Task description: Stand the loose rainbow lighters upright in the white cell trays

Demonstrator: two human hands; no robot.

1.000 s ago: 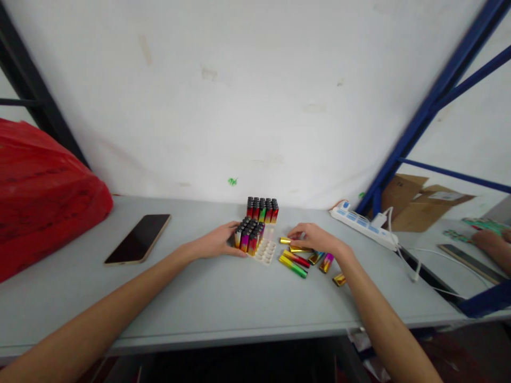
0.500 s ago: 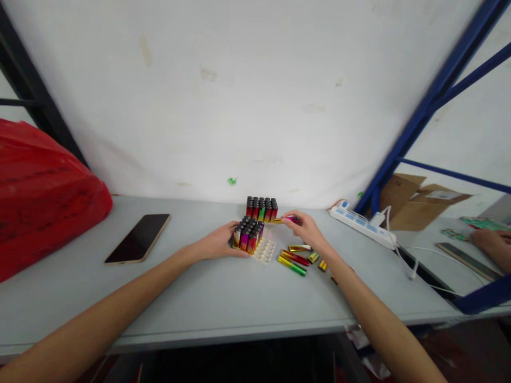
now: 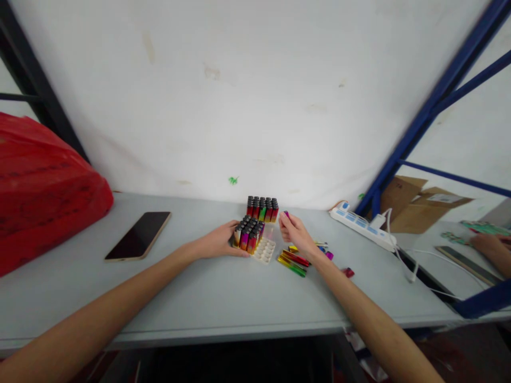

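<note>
My left hand (image 3: 219, 242) wraps round the left end of a white plastic tray (image 3: 264, 251), thumb along the near side. Upright lighters (image 3: 249, 234) with black tops fill that left part; round hollows show at the tray's right. Behind it stands a second block of lighters (image 3: 262, 209), mostly red with a green one. My right hand (image 3: 294, 232), closed, holds a metallic lighter (image 3: 286, 214) raised right of the blocks; only its purple end shows. Under and beside my right wrist lie several loose lighters (image 3: 294, 258) in yellow, red, green and purple.
A phone (image 3: 139, 236) lies at the left, near a red plastic bag (image 3: 48, 197). To the right are a white power strip (image 3: 362, 227) with cables, a blue metal frame (image 3: 423, 109) and a cardboard box (image 3: 431, 210). Another person's hand (image 3: 493, 247) shows at the far right.
My right hand has turned the lighter from lying sideways to roughly upright, its purple end now on top. My left hand keeps its hold on the tray.
</note>
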